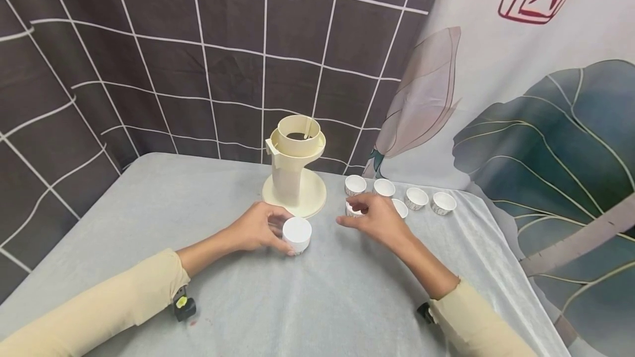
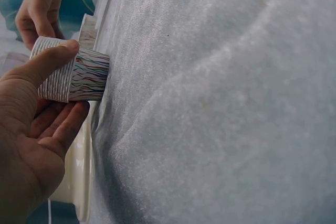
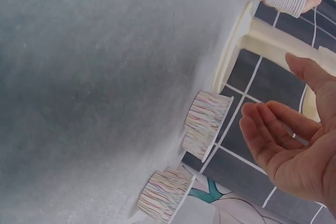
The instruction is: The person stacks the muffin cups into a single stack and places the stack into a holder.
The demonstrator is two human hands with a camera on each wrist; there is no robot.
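My left hand (image 1: 262,228) grips a stack of nested paper cups (image 1: 297,236) upright at the table, thumb on one side and fingers on the other. Wavy coloured lines mark the side of the lowest cup (image 2: 89,77) in the left wrist view. My right hand (image 1: 379,218) holds nothing; its thumb and curved fingers stand apart. It hovers over the row of single paper cups, partly hiding the nearest cup (image 1: 351,211). In the right wrist view, the right hand (image 3: 296,140) is beside a striped cup (image 3: 206,124).
A cream plastic stand (image 1: 288,180) with a ring-shaped top and round base stands behind the left hand. Several single cups, among them one cup (image 1: 443,203) at the far right, stand on the grey cloth-covered table (image 1: 317,302). A dark gridded curtain (image 1: 228,76) hangs behind.
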